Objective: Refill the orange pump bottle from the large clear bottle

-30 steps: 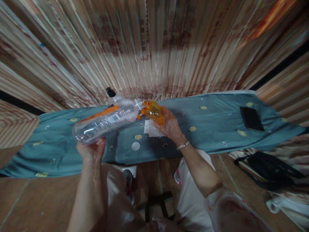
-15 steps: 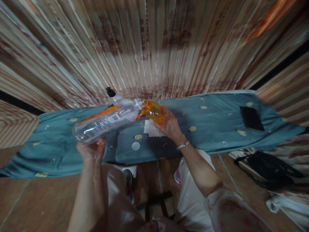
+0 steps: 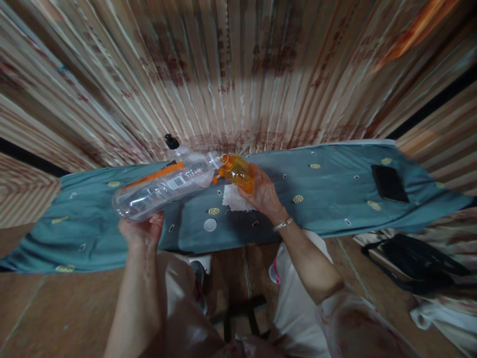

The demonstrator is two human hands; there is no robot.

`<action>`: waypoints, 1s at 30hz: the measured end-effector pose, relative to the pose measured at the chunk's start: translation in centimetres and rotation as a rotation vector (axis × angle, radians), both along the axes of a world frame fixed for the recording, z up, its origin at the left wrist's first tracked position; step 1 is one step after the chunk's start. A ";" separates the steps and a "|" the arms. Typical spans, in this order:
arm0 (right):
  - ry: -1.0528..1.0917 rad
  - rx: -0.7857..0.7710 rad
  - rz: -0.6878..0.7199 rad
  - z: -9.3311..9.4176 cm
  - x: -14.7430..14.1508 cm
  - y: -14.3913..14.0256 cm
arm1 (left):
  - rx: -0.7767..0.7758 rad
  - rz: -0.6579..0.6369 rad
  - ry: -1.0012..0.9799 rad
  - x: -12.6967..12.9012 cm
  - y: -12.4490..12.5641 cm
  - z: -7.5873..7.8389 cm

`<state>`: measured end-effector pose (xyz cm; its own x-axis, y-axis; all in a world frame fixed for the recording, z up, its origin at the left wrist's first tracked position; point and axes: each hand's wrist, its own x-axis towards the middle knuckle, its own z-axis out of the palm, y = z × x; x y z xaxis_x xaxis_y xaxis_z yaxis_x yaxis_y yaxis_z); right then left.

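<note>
Though aslant, bottle (image 3: 158, 194) in left hand (image 3: 140, 232)

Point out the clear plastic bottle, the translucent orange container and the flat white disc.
Clear plastic bottle (image 3: 161, 191): head view, side wall.
Translucent orange container (image 3: 239, 171): head view, middle of body.
Flat white disc (image 3: 210, 225): head view, upper face.

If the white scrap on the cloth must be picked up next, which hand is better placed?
Right, probably: the right hand appears nearer the white scrap, though it holds the orange bottle. The left hand is farther away, supporting the large clear bottle.
</note>
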<state>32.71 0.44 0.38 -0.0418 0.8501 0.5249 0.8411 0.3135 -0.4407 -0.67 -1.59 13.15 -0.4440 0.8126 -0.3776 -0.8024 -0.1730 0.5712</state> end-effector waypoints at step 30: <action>0.028 -0.007 0.018 0.5 -0.1 -0.3 | 0.055 -0.075 0.123 -1.3 0.1 -1.6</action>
<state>32.57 0.17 0.89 -0.0426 0.8529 0.5204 0.8227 0.3254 -0.4660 -1.96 -1.45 11.52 -0.4210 0.8634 -0.2780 -0.7389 -0.1487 0.6572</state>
